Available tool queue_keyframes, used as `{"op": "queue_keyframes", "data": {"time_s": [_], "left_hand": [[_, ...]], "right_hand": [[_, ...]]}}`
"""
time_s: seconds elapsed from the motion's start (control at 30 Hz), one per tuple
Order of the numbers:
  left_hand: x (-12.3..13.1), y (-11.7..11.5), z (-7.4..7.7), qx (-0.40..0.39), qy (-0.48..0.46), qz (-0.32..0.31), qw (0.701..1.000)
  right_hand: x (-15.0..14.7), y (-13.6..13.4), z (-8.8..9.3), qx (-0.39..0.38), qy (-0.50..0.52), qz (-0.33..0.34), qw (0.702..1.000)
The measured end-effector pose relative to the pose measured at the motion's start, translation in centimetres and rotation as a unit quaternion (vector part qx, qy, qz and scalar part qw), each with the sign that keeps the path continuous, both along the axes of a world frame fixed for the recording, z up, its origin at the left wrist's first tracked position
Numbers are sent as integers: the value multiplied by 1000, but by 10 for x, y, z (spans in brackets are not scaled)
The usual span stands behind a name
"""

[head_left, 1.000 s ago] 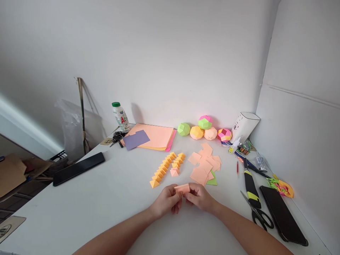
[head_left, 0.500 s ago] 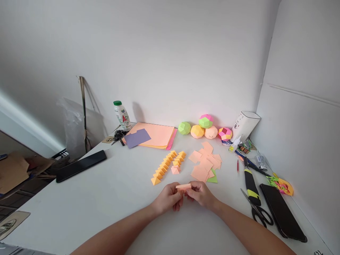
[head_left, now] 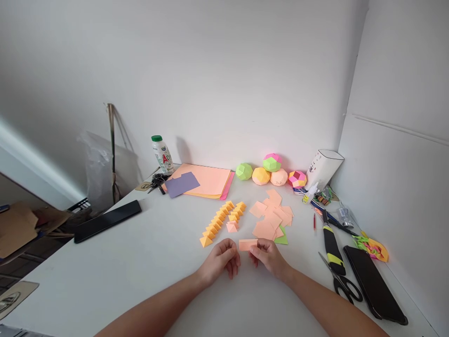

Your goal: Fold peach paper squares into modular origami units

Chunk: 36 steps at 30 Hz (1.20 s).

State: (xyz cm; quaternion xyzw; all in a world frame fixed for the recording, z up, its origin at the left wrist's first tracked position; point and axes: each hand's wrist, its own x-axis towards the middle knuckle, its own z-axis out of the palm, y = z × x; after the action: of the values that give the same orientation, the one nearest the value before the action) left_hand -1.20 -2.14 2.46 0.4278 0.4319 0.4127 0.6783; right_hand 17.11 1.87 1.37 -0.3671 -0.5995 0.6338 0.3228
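Note:
Pinched between the thumb and fingers of my right hand [head_left: 268, 256] is a small folded piece of peach paper [head_left: 247, 245], its long edge lying level. My left hand [head_left: 224, 258] is just left of the paper and apart from it, fingers curled in and nothing seen in them. Beyond my hands stand two rows of folded orange paper pieces [head_left: 216, 223], the shorter row with peach pieces [head_left: 232, 226] at its near end. A loose pile of peach paper squares [head_left: 271, 215] lies ahead of my right hand, over a green sheet [head_left: 282, 236].
Faceted paper balls [head_left: 261, 176] sit along the wall. At right lie scissors [head_left: 345, 283], a cutter [head_left: 332, 248], a black phone [head_left: 375, 283] and a glue bottle [head_left: 310, 193]. Large peach sheets [head_left: 210, 180], a purple card [head_left: 182, 184], a white bottle [head_left: 163, 155] and a black slab [head_left: 108, 221] are left.
My left hand has let go of the peach paper and drawn slightly left. My right hand now holds the paper alone, with more of its face showing.

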Motion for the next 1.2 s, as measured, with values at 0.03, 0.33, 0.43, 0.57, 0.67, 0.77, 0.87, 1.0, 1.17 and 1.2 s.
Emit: {"op": "queue_keyframes", "data": {"time_s": [0.03,0.33,0.43,0.57,0.67,0.77,0.87,1.0,1.17,1.2], "left_hand": [[0,0,0,7,-8,6,1000],[2,1,-6,8,-49,71,996],[0,2,-7,4,-56,67,996],[-4,2,-10,15,-33,28,999],[-6,1,-12,23,-5,-9,1000],[-8,0,-12,29,39,-47,998],[-7,-2,-8,49,70,-62,994],[-5,-3,-4,58,31,-72,995],[-6,-3,-6,30,31,-93,995],[-6,-3,-7,29,31,-93,995]], "right_hand": [[0,0,-1,2,-3,4,1000],[0,-9,-10,94,9,3,996],[0,-12,-9,199,11,-13,980],[0,-10,-8,302,-34,8,953],[2,-6,-8,300,-49,2,953],[2,-5,-6,255,-53,-10,965],[1,-5,-2,213,-57,6,975],[0,-7,3,147,-59,28,987],[0,-8,0,85,-54,41,994],[0,-8,-1,84,-65,36,994]]}}
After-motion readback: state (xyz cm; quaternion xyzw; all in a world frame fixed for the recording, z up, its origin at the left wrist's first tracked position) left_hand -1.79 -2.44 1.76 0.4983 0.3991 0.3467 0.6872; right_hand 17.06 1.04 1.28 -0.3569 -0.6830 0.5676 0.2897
